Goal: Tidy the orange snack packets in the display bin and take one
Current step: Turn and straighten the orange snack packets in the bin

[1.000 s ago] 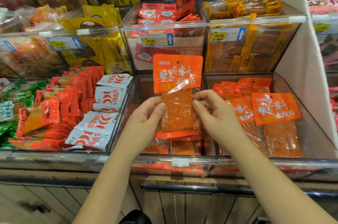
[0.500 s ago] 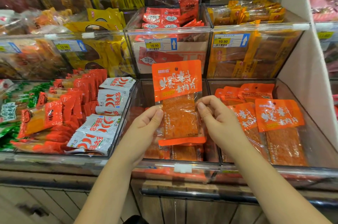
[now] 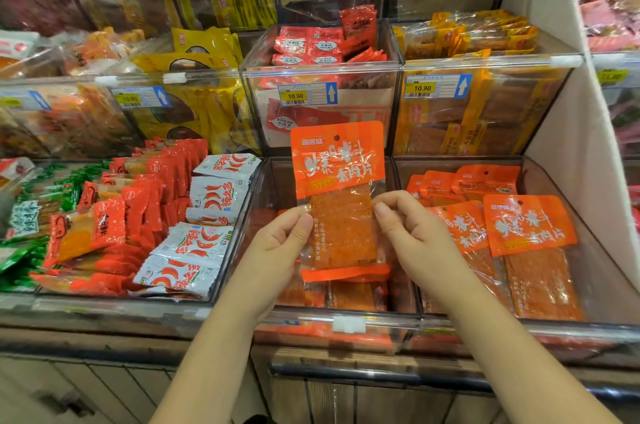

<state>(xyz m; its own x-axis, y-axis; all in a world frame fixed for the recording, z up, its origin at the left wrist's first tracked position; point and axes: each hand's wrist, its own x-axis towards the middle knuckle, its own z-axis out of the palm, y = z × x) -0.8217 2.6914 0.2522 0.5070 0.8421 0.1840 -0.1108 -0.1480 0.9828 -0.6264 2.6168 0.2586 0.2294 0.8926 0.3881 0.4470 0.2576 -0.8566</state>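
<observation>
Here the left hand and right hand each pinch an edge of the upright orange packet, whose slick film could slip back into the display bin

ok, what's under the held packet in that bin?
Orange packets lie flat in the bin, showing below the held packet. The packet, left hand and right hand cover the rest.

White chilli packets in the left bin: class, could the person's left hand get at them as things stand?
Likely yes, once freed: the left hand pinches the orange packet, but the white chilli packets lie uncovered in the open-topped bin beside it.
</observation>
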